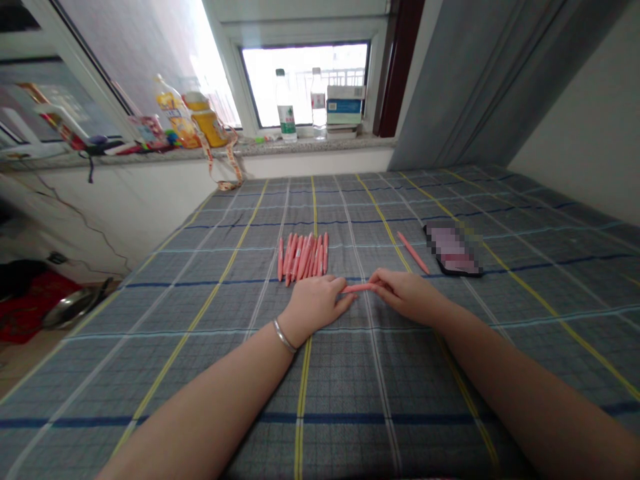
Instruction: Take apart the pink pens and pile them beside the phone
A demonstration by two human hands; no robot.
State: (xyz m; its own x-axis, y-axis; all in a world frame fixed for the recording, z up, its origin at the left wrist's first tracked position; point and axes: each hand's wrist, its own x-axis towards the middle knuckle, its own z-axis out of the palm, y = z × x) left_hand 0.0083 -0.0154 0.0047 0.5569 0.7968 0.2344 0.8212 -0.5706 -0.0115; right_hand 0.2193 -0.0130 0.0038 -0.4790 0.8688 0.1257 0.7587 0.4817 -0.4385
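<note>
A slim pink pen (356, 289) lies level between my two hands, just above the checked cloth. My left hand (317, 303), with a silver bangle at the wrist, is closed around its left end. At the other end, my right hand (407, 293) pinches it between thumb and fingers. Just beyond my left hand lies a bunch of similar pink pens (304, 257), side by side and pointing away from me. One single pink pen (413, 253) rests at a slant beyond my right hand.
A phone with a blurred screen (453, 250) lies to the right on the grey checked cloth (200, 373). Along the windowsill (260, 148) stand water bottles (287, 110), stacked boxes (345, 107) and a yellow bottle (207, 123) with a strap. A grey curtain (470, 87) hangs at the right.
</note>
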